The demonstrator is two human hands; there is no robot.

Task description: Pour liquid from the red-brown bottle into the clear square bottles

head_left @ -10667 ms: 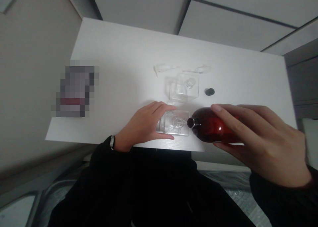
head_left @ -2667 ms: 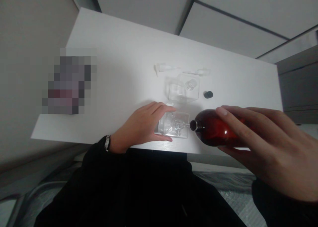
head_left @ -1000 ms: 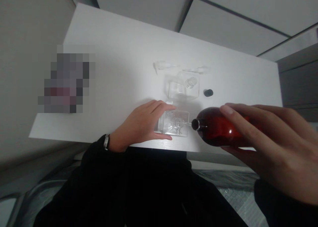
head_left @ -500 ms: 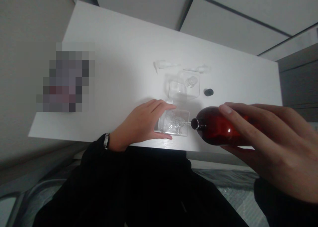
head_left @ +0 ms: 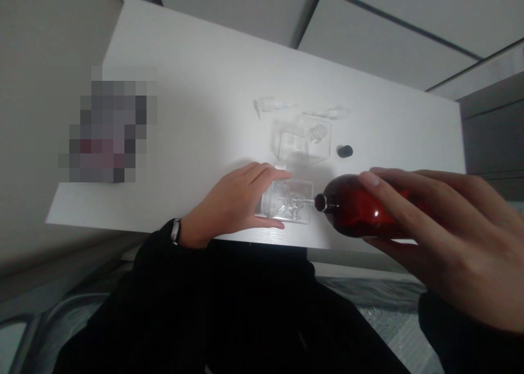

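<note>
My right hand (head_left: 446,226) is wrapped round an amber bottle (head_left: 347,207), tilted with its mouth pointing left. Clear liquid runs from the mouth into a clear rectangular container (head_left: 303,191) near the table's front edge. The container's left end lies between the thumb and fingers of my left hand (head_left: 241,202), which steadies it against the table. Part of its left side is hidden by that hand. Just behind the bottle lies a small black cap (head_left: 345,151).
Behind the container are a clear square box (head_left: 293,147) and a clear lid-like piece with a round clear part (head_left: 316,133) on it. Two clear pump heads (head_left: 270,105) (head_left: 329,112) lie further back. A blurred-out object (head_left: 108,128) stands on the white table (head_left: 196,117) at the left.
Liquid keeps pouring from the bottle into the container. Both hands hold almost the same positions; the view has shifted very slightly.
</note>
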